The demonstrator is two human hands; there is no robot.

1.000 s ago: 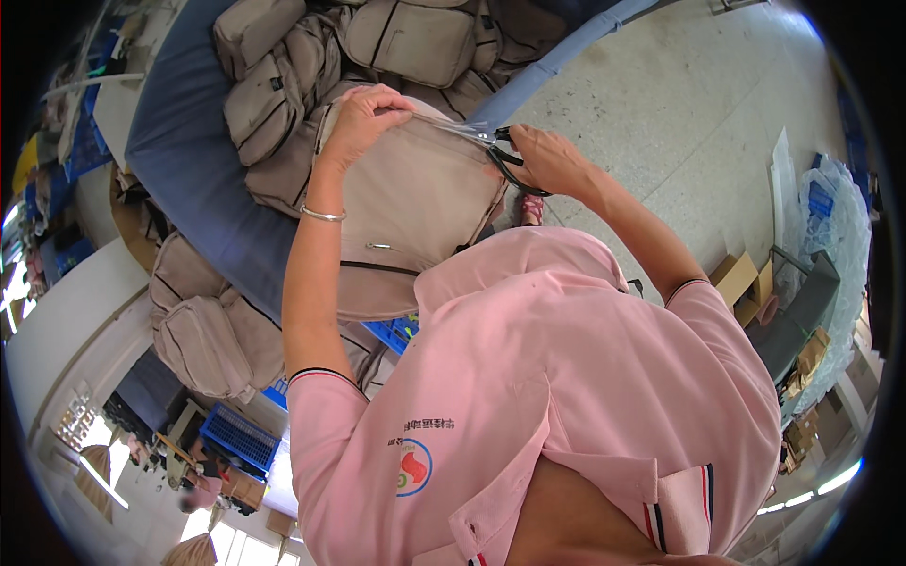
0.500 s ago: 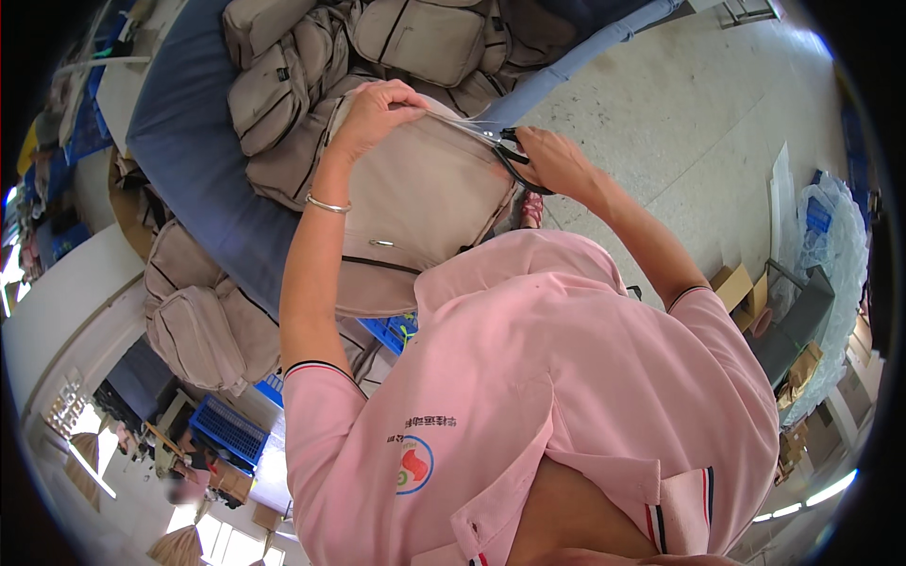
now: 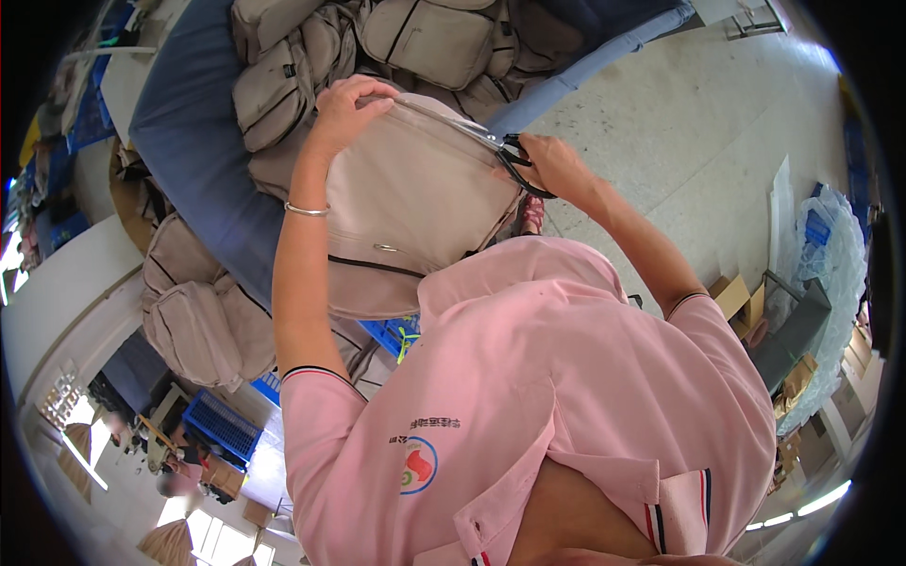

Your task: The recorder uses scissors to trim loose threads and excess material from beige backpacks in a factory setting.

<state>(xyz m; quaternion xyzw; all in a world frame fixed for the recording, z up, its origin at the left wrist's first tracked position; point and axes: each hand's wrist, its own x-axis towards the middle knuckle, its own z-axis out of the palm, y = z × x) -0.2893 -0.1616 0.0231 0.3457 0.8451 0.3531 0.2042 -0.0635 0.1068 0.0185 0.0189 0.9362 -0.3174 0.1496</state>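
A beige backpack (image 3: 425, 189) lies before me, its broad panel facing up, with a dark zip line and a small metal zip pull (image 3: 385, 248) near its lower part. My left hand (image 3: 353, 108) is closed on the bag's far left edge, fingers curled over the fabric. In my right hand (image 3: 557, 166) are black-handled scissors (image 3: 515, 162), gripped by the handles at the bag's far right corner. Their silver blades point left along the top edge, toward my left hand. Whether the blade tips touch the fabric I cannot tell.
More beige backpacks (image 3: 429, 42) fill a large blue fabric-sided bin (image 3: 189, 141) beyond. Another backpack (image 3: 193, 325) sits at the left, near a blue crate (image 3: 222, 424). Cardboard boxes (image 3: 736, 300) and clear plastic wrap (image 3: 835, 283) stand at the right on the grey floor.
My left hand has shifted slightly left and its fingers now lie over the bag's edge. The scissor blades, spread apart before, now look closer together along that edge.
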